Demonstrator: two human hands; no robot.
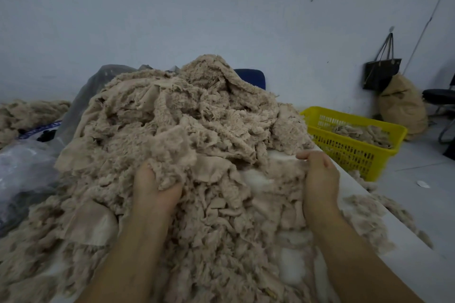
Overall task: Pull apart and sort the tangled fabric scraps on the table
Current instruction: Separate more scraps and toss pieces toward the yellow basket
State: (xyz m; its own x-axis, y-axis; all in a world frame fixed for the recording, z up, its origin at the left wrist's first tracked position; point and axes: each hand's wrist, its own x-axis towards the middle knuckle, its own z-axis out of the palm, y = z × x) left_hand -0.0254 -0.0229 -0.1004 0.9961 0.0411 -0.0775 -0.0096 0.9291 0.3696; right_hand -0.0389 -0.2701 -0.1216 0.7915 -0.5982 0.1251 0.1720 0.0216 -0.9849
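Note:
A tall heap of tangled beige fleece scraps (187, 115) covers most of the white table (413, 261). My left hand (155, 189) is dug into the near side of the heap, fingers curled round a fluffy clump of scraps. My right hand (318, 174) grips the scraps at the heap's right edge, its fingers curled over the fabric. Both forearms reach in from the bottom of the view. White patches of table show between the scraps near my right hand.
A yellow plastic basket (354, 147) with some scraps in it stands on the floor at the right. Clear plastic bags (27, 170) lie at the left. A blue chair back (253, 79) shows behind the heap. A tan sack (401, 106) and black bag (380, 74) are at the wall.

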